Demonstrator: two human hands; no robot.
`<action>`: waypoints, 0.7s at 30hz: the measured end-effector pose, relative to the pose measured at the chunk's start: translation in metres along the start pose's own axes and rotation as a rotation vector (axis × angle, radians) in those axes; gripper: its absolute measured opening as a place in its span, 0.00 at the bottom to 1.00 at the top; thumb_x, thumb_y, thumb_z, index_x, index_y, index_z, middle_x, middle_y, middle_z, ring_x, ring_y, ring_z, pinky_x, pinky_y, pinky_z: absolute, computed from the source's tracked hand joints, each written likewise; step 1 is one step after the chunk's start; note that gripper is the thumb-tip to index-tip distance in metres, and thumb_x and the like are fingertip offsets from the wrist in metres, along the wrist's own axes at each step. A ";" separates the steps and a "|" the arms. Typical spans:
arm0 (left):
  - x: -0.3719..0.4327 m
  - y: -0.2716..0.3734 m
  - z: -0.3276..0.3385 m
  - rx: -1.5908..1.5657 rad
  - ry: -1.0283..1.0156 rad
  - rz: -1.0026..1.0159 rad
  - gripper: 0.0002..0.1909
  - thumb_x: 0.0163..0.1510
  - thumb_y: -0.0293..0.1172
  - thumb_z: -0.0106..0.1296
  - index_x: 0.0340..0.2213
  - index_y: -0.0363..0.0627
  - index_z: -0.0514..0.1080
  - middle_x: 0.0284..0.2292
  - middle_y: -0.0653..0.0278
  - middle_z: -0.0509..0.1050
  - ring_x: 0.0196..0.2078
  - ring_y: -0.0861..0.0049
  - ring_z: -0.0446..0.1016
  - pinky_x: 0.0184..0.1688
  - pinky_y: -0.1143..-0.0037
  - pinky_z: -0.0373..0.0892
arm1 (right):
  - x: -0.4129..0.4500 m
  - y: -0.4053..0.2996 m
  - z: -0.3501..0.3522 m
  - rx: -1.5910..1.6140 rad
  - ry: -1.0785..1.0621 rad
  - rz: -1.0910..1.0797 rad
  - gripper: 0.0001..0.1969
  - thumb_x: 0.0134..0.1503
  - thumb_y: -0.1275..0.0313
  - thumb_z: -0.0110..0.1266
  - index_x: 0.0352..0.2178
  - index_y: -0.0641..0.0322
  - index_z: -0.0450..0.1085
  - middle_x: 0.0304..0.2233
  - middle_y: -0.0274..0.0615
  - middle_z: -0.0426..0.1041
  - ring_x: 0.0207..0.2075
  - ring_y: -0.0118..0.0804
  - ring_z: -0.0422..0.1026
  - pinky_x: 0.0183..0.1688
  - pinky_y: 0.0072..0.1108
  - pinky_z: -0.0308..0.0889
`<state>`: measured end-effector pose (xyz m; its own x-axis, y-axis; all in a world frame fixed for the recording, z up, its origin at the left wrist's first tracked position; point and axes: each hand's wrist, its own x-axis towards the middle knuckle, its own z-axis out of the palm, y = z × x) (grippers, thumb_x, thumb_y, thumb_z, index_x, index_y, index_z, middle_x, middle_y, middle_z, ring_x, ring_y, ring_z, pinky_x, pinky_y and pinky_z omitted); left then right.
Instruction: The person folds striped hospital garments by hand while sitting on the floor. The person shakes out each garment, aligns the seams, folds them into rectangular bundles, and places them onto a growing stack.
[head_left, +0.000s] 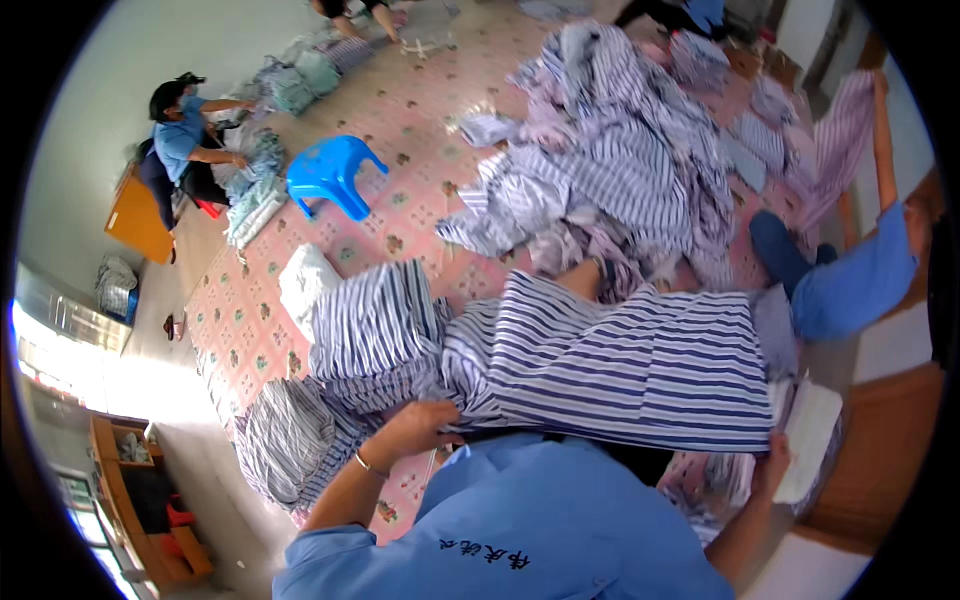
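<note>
A navy-and-white striped cloth garment (637, 367) lies spread across my lap. My right hand (772, 461) grips its lower corner on the right. At its left end, my left hand (427, 427) is on the bunched striped fabric; how firmly the fingers close on it is unclear. Beside that hand stands a stack of folded striped cloth (375, 322), with a bundle of thin-striped cloth (289, 439) further left. A white cloth bundle (306, 289) touches the stack's far side.
A large heap of striped garments (630, 165) covers the patterned pink floor sheet (405, 195) ahead. A blue plastic stool (330, 172) stands left of it. One person (855, 277) at right holds up pink striped cloth; another (176, 142) sits at left among cloth piles. White folded cloth (810, 439) lies near my right hand.
</note>
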<state>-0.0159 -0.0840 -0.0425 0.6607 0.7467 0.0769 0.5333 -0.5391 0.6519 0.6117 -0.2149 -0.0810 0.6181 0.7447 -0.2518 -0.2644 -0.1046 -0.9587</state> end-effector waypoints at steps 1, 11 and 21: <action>-0.014 0.006 0.016 -0.045 -0.045 -0.140 0.11 0.40 0.31 0.58 0.24 0.41 0.67 0.24 0.57 0.69 0.29 0.62 0.70 0.31 0.70 0.66 | -0.010 0.025 0.001 -0.053 0.157 0.061 0.05 0.53 0.73 0.50 0.23 0.57 0.64 0.23 0.32 0.66 0.28 0.27 0.68 0.29 0.19 0.66; 0.014 0.016 -0.020 -0.009 -0.200 -0.286 0.13 0.38 0.20 0.52 0.30 0.42 0.69 0.30 0.57 0.71 0.35 0.60 0.70 0.37 0.70 0.66 | -0.034 0.090 -0.024 0.029 0.260 0.186 0.09 0.49 0.78 0.50 0.19 0.55 0.60 0.18 0.30 0.64 0.18 0.23 0.62 0.19 0.14 0.58; 0.217 -0.024 0.003 0.569 0.541 -0.039 0.23 0.41 0.37 0.56 0.42 0.54 0.67 0.42 0.62 0.66 0.49 0.65 0.61 0.54 0.60 0.48 | -0.053 0.087 -0.028 0.223 0.379 0.058 0.04 0.49 0.78 0.47 0.22 0.59 0.61 0.20 0.35 0.66 0.20 0.28 0.64 0.20 0.17 0.60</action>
<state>0.1159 0.0896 -0.0442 0.3646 0.7765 0.5139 0.8363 -0.5158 0.1860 0.5764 -0.2814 -0.1550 0.8140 0.4434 -0.3752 -0.4345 0.0362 -0.8999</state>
